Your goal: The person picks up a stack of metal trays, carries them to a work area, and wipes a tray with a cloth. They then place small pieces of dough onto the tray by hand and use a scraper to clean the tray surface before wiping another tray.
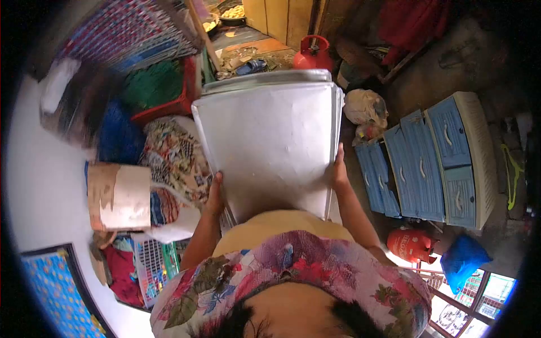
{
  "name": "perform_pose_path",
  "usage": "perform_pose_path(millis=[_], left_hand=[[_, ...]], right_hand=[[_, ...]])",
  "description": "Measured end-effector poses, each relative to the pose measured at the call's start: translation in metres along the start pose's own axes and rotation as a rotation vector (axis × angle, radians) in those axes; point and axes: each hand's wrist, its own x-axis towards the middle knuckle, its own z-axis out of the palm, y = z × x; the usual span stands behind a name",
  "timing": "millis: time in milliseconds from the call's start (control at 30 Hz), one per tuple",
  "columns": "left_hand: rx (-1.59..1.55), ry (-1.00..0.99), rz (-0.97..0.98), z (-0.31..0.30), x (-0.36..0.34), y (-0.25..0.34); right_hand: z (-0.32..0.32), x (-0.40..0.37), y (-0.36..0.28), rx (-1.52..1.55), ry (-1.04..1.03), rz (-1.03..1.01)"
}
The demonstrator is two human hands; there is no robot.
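Note:
A stack of metal baking trays (267, 141) is held in front of my body, its near side close to my belly. The top tray is flat, silvery and bare, and more tray rims show at the far and right sides. My left hand (215, 194) grips the left edge, with the thumb up along the side. On the right edge, my right hand (340, 169) holds on in the same way. The fingers of both hands are mostly hidden under or behind the stack.
Blue-fronted drawers (420, 163) stand to the right. Red gas cylinders (311, 53) are ahead and at lower right. Bundled cloth (174, 152), a cardboard box (119, 196) and a red crate (163, 107) fill the left. Farther ahead, a pan (232, 14) holds yellowish pieces.

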Motion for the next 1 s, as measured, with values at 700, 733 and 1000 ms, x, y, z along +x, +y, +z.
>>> perform_pose_path(millis=[700, 733, 1000], left_hand=[[-0.032, -0.112, -0.152, 0.120, 0.467, 0.277], [-0.016, -0.053, -0.114, 0.113, 0.491, 0.278], [-0.011, 0.036, 0.008, 0.168, 0.637, 0.346]], right_hand=[[0.116, 0.438, -0.308, -0.041, 0.069, 0.120], [0.121, 0.457, -0.315, -0.024, 0.034, 0.104], [0.149, 0.658, -0.395, -0.194, 0.088, 0.065]])
